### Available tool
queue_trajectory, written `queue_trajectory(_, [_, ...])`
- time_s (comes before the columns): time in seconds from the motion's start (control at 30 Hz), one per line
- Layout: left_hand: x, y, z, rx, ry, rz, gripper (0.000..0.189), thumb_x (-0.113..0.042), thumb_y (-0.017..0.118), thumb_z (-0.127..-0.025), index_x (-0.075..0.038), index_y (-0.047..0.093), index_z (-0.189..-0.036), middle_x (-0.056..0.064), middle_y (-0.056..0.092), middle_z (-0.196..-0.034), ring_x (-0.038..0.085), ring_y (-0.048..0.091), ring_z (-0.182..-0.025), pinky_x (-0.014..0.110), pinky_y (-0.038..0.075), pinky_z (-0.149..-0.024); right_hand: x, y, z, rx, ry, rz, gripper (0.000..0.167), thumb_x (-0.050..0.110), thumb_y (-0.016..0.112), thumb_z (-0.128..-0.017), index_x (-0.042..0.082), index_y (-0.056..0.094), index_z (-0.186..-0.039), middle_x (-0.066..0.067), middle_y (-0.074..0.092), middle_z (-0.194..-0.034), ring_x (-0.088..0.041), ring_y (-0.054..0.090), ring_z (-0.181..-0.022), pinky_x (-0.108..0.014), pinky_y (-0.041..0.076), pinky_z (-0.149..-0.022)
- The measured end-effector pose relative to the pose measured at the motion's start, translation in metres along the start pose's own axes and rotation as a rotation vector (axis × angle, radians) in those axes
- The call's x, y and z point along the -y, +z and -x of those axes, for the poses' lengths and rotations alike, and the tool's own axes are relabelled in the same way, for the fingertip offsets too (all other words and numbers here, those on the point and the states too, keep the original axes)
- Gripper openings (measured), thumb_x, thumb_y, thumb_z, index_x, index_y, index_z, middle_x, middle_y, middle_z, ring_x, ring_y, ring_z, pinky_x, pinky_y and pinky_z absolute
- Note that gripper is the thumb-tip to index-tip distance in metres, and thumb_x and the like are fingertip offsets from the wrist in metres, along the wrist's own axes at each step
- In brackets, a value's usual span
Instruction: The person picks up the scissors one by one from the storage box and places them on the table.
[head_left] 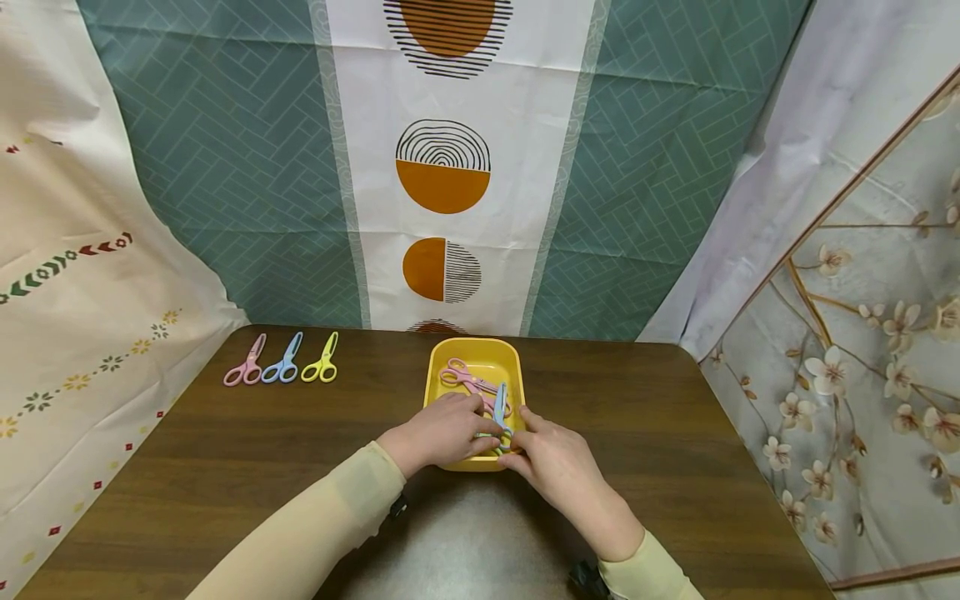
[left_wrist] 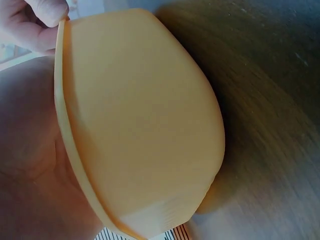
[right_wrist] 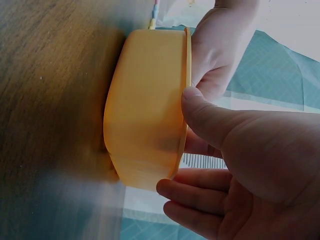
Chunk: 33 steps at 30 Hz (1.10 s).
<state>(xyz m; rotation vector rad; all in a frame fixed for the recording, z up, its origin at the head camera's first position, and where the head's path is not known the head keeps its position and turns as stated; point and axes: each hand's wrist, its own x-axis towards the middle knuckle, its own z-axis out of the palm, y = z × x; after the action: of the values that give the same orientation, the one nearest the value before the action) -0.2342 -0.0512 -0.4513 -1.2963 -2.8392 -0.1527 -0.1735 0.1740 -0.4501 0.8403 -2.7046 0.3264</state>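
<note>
A yellow plastic bin (head_left: pixel 437 367) holds several children's scissors. Pink scissors (head_left: pixel 474 383) lie toward its back, and blue scissors (head_left: pixel 500 402) point away from me along the right side. Part of a green handle shows under the fingers. My left hand (head_left: pixel 456 429) reaches over the bin's left rim, its fingers at the blue scissors' handles; whether they pinch anything is hidden. With my right hand (head_left: pixel 558 454) I hold the near right corner, the thumb (right_wrist: pixel 200 110) on the rim and a finger inside. Other fingers of that hand lie along the outer wall.
Pink scissors (head_left: pixel 248 361), light blue scissors (head_left: pixel 284 360) and yellow scissors (head_left: pixel 322 359) lie in a row at the back left of the brown wooden table (head_left: pixel 637 417). Patterned cloths (head_left: pixel 645 167) hang behind and beside the table.
</note>
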Motion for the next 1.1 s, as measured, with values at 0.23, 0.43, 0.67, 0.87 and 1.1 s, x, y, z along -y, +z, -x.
queue_trajectory(0.23, [0.0001,0.0001,-0.0003,0.012,-0.014,0.013,0.03,-0.042,0.066,-0.111,-0.026,0.083,-0.13,-0.001,0.066,-0.105,0.017,0.056,-0.098,0.04,0.051,-0.094,0.0004,-0.0008,0.0005,-0.027,-0.014,0.002,0.027,0.04,0.089,-0.093,0.013,0.084,-0.098,-0.024,0.071,-0.14,-0.034,0.08,-0.102,-0.048,0.063,-0.073])
queue_trajectory(0.43, [0.0003,0.0008,0.0004,-0.006,-0.03,0.009,0.031,-0.043,0.066,-0.111,-0.023,0.084,-0.127,-0.001,0.063,-0.103,0.017,0.055,-0.096,0.039,0.05,-0.093,0.0002,-0.0004,0.0007,-0.017,-0.002,0.015,0.028,0.041,0.088,-0.094,0.014,0.083,-0.097,-0.024,0.071,-0.14,-0.034,0.079,-0.1,-0.048,0.062,-0.072])
queue_trajectory(0.67, [-0.0011,-0.0012,0.001,0.007,-0.108,-0.013,0.036,-0.048,0.065,-0.111,-0.019,0.083,-0.125,0.004,0.067,-0.11,0.021,0.06,-0.099,0.043,0.054,-0.095,0.0004,0.0002,-0.0005,-0.003,0.01,0.008,0.028,0.043,0.087,-0.094,0.015,0.084,-0.096,-0.023,0.071,-0.141,-0.034,0.079,-0.102,-0.047,0.063,-0.074])
queue_trajectory(0.87, [0.0002,0.0005,-0.0005,0.003,-0.201,-0.006,0.036,-0.05,0.071,-0.108,-0.018,0.082,-0.121,0.007,0.066,-0.112,0.024,0.064,-0.092,0.045,0.058,-0.09,0.0002,0.0003,-0.0003,-0.02,0.002,0.004,0.026,0.041,0.089,-0.093,0.016,0.082,-0.092,-0.024,0.071,-0.14,-0.034,0.08,-0.101,-0.048,0.063,-0.074])
queue_trajectory(1.1, [0.001,0.0037,-0.006,-0.028,-0.266,-0.011,0.029,-0.045,0.08,-0.103,-0.017,0.074,-0.108,0.006,0.063,-0.107,0.023,0.063,-0.081,0.045,0.058,-0.077,0.0004,0.0002,-0.0005,-0.005,0.012,0.012,0.027,0.042,0.088,-0.094,0.016,0.083,-0.095,-0.023,0.071,-0.141,-0.034,0.079,-0.104,-0.049,0.063,-0.076])
